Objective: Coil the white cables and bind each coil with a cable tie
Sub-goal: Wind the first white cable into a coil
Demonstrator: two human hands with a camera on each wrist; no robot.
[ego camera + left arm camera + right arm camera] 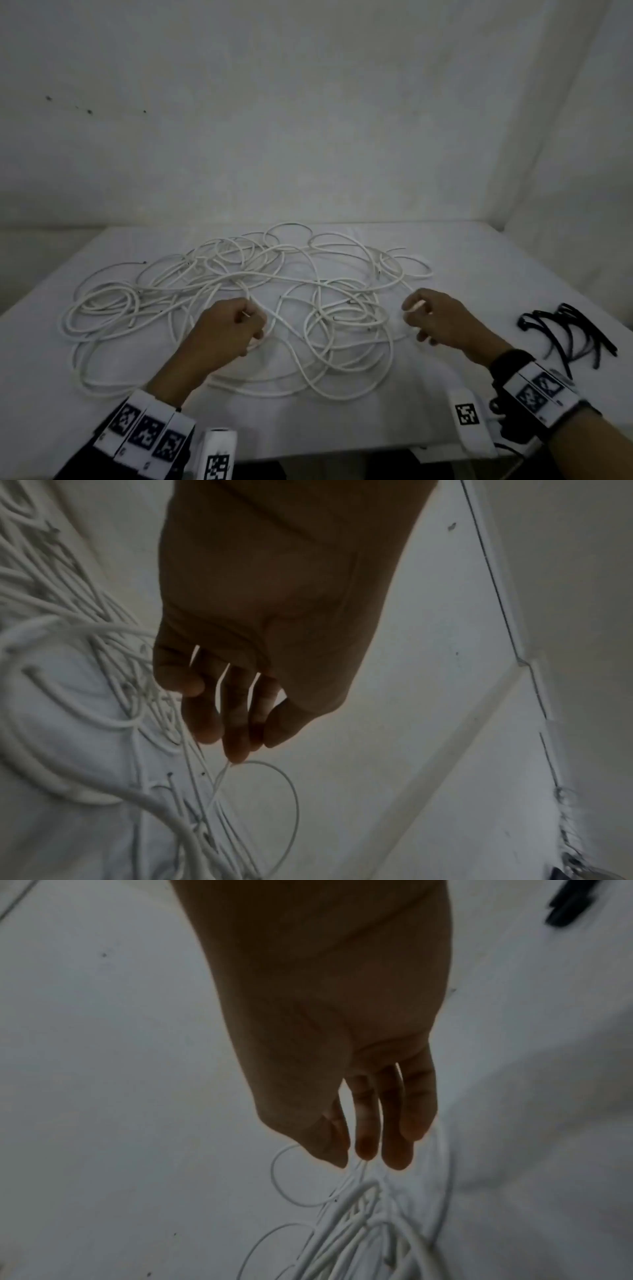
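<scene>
A loose tangle of white cables [236, 260] is spread over the middle of the white table [479, 267]. My left hand [251, 317] hovers over the tangle's near middle, fingers curled, pinching one thin strand; in the left wrist view its fingertips [236, 753] close on a cable loop [291, 791]. My right hand [416, 306] is at the tangle's right edge and pinches another strand between thumb and fingers. The right wrist view shows that hand [352, 1156] gripping strands that run down into the bundle [346, 1231]. A bunch of black cable ties [568, 334] lies on the table to the right.
Grey-white walls close the table in at the back and right. The table's near edge runs just below my wrists. The dark shape at the top right of the right wrist view is the black ties [568, 909]. Bare tabletop [376, 421] lies between the tangle and the near edge.
</scene>
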